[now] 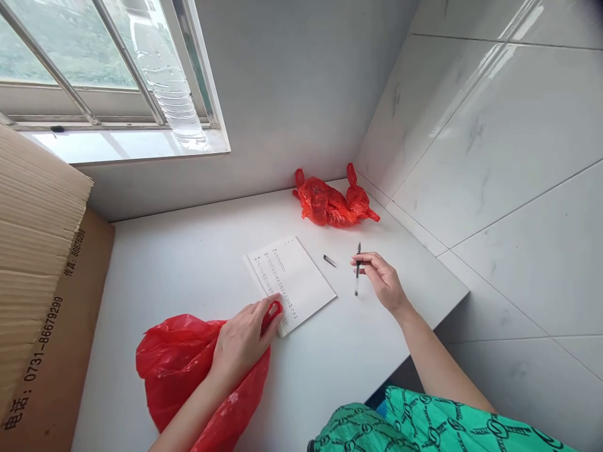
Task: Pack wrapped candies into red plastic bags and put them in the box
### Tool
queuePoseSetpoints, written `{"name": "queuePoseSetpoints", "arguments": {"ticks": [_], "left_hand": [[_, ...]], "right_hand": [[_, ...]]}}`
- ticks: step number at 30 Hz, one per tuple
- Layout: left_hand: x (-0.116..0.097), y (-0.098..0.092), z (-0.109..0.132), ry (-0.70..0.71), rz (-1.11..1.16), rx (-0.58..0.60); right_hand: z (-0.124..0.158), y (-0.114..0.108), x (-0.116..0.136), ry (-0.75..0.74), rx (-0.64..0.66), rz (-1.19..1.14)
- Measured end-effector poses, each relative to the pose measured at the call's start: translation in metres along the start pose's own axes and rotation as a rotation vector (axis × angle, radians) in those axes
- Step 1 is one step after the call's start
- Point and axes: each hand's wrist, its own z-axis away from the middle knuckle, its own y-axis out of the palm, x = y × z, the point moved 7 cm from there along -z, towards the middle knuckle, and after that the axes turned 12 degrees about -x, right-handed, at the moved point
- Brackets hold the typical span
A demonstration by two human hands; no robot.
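A: Near left of the worktop (198, 257)?
B: Left hand (242, 342) palm-down on a red bag (179, 370), fingers (264, 314) pressed together along its far end. Gripping or only pressing: cannot tell. Fingertips right at the near corner of a sheet of paper (296, 279) with rows of handwriting.
A: And to the right of that sheet?
B: Right hand (381, 279), pinching a pen (357, 270) between thumb and fingertips, the other fingers loosely curled. Pen pointing far-to-near in the grip, right of the paper and apart from it.
A: Between paper and pen?
B: 1 small dark cap (330, 260), flat on the worktop, touching neither.
A: Farther back?
B: A 2nd red bag (334, 204), crumpled, in the far right corner beside the tiled wall (494, 157). Cardboard box (42, 282) at the left edge, with printed digits down its side. 1 clear plastic bottle (169, 88) up on the window sill.
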Motion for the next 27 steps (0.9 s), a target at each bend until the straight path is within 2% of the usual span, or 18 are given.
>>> {"name": "queuePoseSetpoints", "arguments": {"ticks": [2,5,8,12,17,22,25,27], "left_hand": [[-0.001,-0.001,0.000,0.002,-0.001,-0.001],[-0.002,-0.002,-0.001,0.002,-0.001,0.003],[-0.003,-0.003,-0.001,0.008,0.002,0.002],[-0.005,-0.005,-0.001,0.019,0.008,-0.005],[-0.005,-0.006,-0.001,0.018,0.019,-0.021],[-0.004,-0.005,-0.001,0.007,0.015,-0.007],[-0.003,-0.005,-0.001,0.001,0.015,0.004],[-0.002,-0.005,-0.001,-0.005,0.020,0.005]], "right_hand": [[0.006,0.001,-0.009,0.078,0.015,0.004],[0.009,0.008,-0.017,0.107,0.106,0.265],[0.008,0.013,-0.021,0.040,0.164,0.536],[0.006,0.018,-0.026,-0.052,0.142,0.645],[0.000,0.030,-0.027,-0.155,0.146,0.660],[-0.009,0.049,-0.027,-0.170,0.188,0.645],[-0.013,0.060,-0.024,-0.122,0.181,0.501],[-0.015,0.063,-0.020,-0.056,0.136,0.279]]}}
